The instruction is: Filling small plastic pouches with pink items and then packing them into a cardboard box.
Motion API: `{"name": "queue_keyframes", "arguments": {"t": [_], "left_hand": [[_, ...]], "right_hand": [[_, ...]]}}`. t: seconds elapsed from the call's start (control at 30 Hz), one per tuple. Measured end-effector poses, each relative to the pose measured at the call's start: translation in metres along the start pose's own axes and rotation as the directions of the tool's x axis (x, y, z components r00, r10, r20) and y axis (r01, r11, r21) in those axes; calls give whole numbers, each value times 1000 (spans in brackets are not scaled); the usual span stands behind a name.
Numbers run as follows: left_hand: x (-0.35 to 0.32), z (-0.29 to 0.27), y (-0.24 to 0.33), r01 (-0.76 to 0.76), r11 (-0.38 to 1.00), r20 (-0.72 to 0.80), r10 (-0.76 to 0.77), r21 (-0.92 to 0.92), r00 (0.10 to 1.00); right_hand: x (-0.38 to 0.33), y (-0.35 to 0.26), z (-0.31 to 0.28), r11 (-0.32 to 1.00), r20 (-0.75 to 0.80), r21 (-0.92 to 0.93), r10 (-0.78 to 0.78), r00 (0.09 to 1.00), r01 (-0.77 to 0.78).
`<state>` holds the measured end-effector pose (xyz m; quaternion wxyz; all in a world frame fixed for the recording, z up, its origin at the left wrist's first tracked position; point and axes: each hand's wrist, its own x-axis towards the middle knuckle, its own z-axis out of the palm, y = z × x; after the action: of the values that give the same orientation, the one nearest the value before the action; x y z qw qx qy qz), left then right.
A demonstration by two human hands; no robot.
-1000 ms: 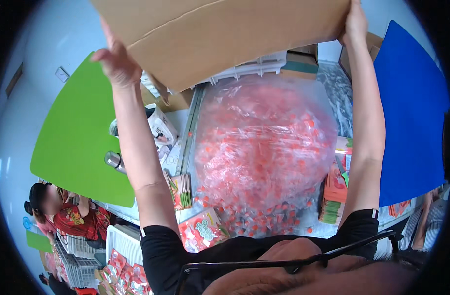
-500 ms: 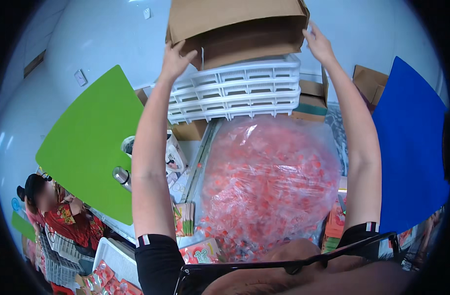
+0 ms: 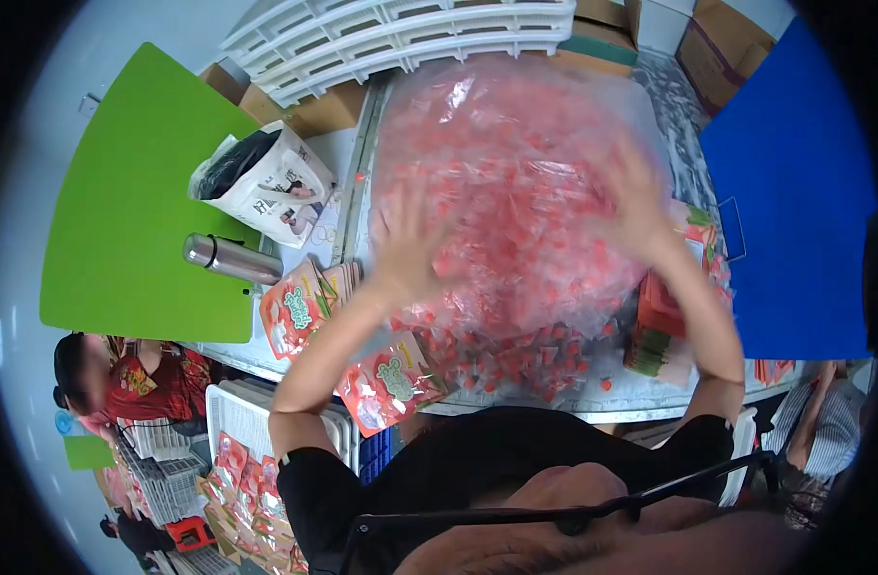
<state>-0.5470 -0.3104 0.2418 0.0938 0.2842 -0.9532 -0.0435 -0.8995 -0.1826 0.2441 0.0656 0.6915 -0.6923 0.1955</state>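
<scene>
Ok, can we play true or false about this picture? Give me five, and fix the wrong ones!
1. The left hand is open with its fingers spread. True.
2. The right hand is squeezed into a fist. False: it is open too, at the right part of the big clear plastic bag.
3. The blue panel is on the person's right. True.
4. The steel thermos is to the right of the plastic bag. False: it is to the left of it.
5. The white plastic trays are stacked up beyond the plastic bag. True.
</scene>
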Motion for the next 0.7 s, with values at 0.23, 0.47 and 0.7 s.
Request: {"name": "queue_keyframes", "arguments": {"t": [0.23,0.47,0.7], "left_hand": [[1,110,11,72,997,-4,-72,41,997],[51,127,-11,157,987,-55,-156,17,986],[99,126,-27,245,969,-9,-245,43,970]], "right_hand": [[-59,-33,78,976,171,-47,220,960,-215],[-4,3,115,977,101,-99,198,975,-189],[46,31,137,968,89,-104,238,967,-228]]}}
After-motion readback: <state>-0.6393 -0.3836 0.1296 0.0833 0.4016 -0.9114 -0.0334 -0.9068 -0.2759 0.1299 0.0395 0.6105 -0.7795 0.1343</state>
